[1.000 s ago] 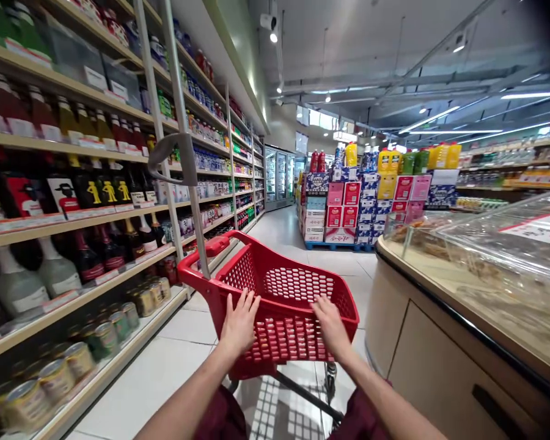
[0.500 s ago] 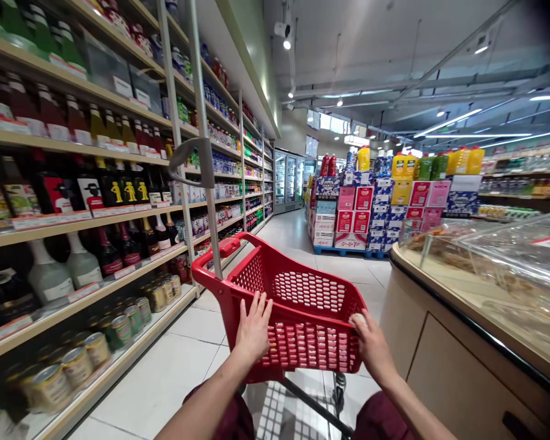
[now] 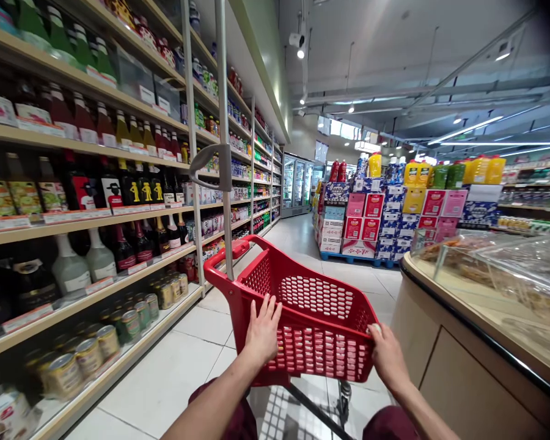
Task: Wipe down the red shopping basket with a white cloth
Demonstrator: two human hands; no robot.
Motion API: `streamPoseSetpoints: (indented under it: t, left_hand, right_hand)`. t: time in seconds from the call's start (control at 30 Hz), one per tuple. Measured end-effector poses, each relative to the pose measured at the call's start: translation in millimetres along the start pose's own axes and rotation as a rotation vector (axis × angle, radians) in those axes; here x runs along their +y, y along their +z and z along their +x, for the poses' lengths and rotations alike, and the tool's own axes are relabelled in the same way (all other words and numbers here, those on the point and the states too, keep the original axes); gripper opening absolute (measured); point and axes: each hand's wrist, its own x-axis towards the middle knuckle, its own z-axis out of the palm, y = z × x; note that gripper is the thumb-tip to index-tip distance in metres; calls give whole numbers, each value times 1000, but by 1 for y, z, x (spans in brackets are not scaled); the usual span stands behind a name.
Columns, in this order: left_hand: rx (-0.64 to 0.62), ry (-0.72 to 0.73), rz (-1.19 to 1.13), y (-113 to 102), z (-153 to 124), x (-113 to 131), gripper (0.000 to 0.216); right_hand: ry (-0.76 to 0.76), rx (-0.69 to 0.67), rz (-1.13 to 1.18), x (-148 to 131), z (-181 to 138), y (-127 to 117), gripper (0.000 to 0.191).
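Note:
A red plastic shopping cart [image 3: 302,305] stands in a supermarket aisle right in front of me, its basket empty. My left hand [image 3: 262,330] lies flat on the basket's near wall, fingers stretched upward over the rim. My right hand [image 3: 385,357] is closed around the basket's near right corner. A grey metal pole with a curved handle [image 3: 223,165] rises from the cart's left side.
Shelves [image 3: 87,214] of bottles and cans run along the left. A curved counter with a glass-covered food display [image 3: 486,287] stands close on the right. A pallet stack of boxed goods [image 3: 376,220] stands ahead; refrigerators [image 3: 297,183] are at the aisle's end.
My right hand has slid from the middle of the basket's near wall to its right corner and closed on it. The cart and view have shifted rightward and slightly forward.

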Motion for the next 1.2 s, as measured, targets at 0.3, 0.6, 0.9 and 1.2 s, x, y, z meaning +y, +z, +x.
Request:
streamPoseSetpoints:
  t: [0.3, 0.6, 0.9, 1.2]
  left_hand:
    - [12, 11, 19, 2, -2, -2, 72]
    - [1, 12, 12, 2, -2, 3, 77]
    - [18, 17, 27, 4, -3, 2, 78]
    - [30, 20, 39, 3, -4, -2, 72]
  right_hand:
    - [-259, -49, 204, -77, 3, 28, 49]
    - [-126, -87, 62, -80, 3, 25, 60]
    - [62, -58, -37, -18, 5, 1, 52]
    - [-68, -27, 324, -79, 31, 14, 49]
